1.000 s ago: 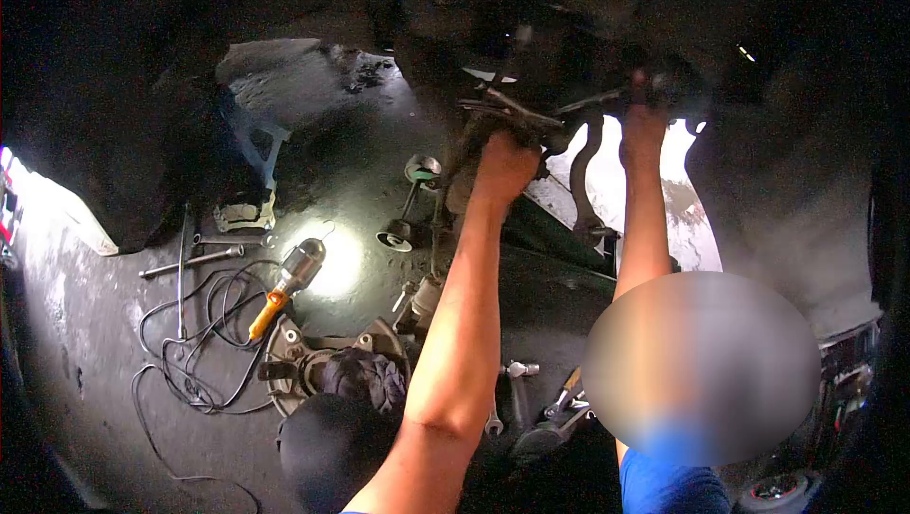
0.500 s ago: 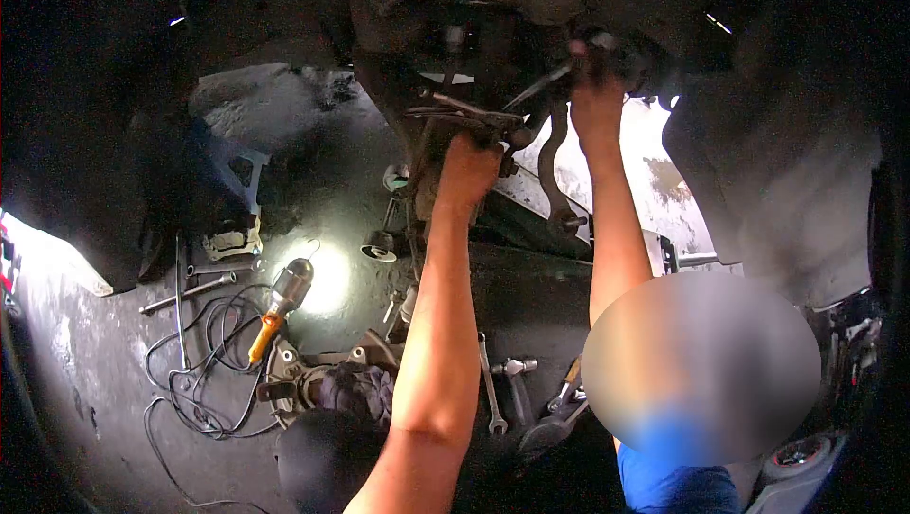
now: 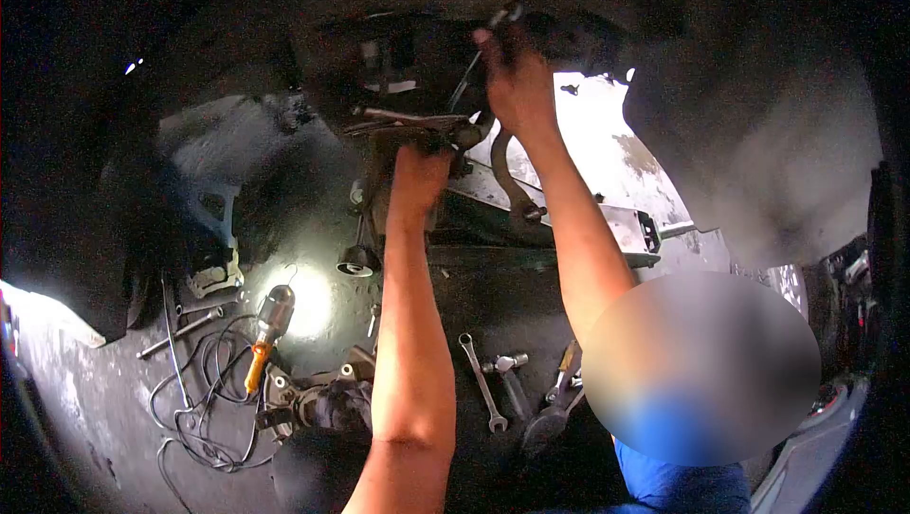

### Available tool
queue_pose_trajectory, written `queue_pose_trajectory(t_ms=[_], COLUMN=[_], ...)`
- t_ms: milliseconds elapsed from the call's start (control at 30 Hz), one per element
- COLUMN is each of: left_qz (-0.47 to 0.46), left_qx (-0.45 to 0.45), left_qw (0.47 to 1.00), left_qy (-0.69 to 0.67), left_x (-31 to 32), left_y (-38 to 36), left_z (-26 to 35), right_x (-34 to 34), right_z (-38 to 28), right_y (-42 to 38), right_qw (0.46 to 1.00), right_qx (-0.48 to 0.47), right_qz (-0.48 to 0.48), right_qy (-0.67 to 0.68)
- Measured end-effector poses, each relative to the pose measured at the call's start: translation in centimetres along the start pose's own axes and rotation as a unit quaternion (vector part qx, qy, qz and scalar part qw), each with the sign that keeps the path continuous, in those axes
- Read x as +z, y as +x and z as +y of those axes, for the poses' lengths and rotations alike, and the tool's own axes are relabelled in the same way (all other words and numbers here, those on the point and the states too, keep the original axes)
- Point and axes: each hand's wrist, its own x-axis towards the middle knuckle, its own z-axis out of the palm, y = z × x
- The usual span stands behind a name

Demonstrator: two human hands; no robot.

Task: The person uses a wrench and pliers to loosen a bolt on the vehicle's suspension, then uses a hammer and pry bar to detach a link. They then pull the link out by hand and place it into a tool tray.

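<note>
My left hand is raised to a dark metal suspension part under a vehicle, its fingers curled and largely hidden behind the part. Just above it, a long thin metal tool lies across the part. My right hand is higher and to the right, closed round a metal wrench whose shaft slants down and left toward the same part. A curved dark bar hangs below my right hand.
On the dark floor are a lit work lamp with a coiled cable, a combination wrench, a hammer and a dark metal assembly. Dark vehicle panels frame both sides. A blurred oval covers the lower right.
The view has shifted, so the floor items and both arms appear further left. My right hand is higher relative to my left, and the wrench shaft in it stands steeper.
</note>
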Motion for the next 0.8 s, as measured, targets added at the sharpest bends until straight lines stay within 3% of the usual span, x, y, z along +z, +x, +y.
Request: queue_pose_trajectory(t_ms=[33, 67, 100, 167, 267, 333, 467, 567, 667, 767, 800], left_qz=[0.008, 0.017, 0.027, 0.035, 0.058, 0.071, 0.06, 0.059, 0.066, 0.056, 0.052], left_qx=[0.009, 0.018, 0.028, 0.048, 0.089, 0.099, 0.054, 0.074, 0.095, 0.069, 0.054], left_qw=[1.0, 1.0, 0.999, 0.998, 0.992, 0.99, 0.995, 0.994, 0.991, 0.995, 0.997], left_qy=[-0.006, -0.012, -0.019, -0.036, -0.064, -0.074, -0.054, -0.062, -0.071, -0.038, -0.019], left_x=[0.0, 0.1, 0.1, 0.5, 0.5, 0.7, 0.6, 1.0, 0.8, 0.6, 0.5], left_y=[-0.1, -0.2, -0.2, 0.2, -0.3, -0.4, 0.0, 0.5, 0.3, 0.6, 0.9], left_z=[0.2, 0.4, 0.6, 0.0, 0.3, 0.6, 0.6, -0.9, -0.3, -1.1, -2.0], right_x=[-0.1, 0.4, 0.8, 0.3, 1.7, 0.8, 0.9, 1.2, -0.2, 0.2, 0.2], right_z=[2.2, 6.0, 9.7, 10.2, 10.0, 7.9, -0.4, -1.9, -1.8, -2.4, -1.8], right_y=[-0.1, -0.2, -0.4, -1.0, -1.6, -0.6, -0.3, -0.7, -0.5, -0.8, -0.9], right_qw=[0.999, 0.975, 0.913, 0.837, 0.913, 0.99, 0.998, 0.994, 0.997, 0.997, 0.999], right_qx=[0.024, 0.137, 0.254, 0.341, 0.198, 0.094, -0.046, -0.107, 0.01, -0.067, -0.022], right_qz=[0.021, -0.009, -0.003, 0.011, 0.094, 0.037, -0.027, 0.012, -0.034, -0.03, -0.007], right_qy=[0.018, 0.175, 0.318, 0.427, 0.344, 0.094, -0.042, -0.026, 0.066, 0.01, 0.038])
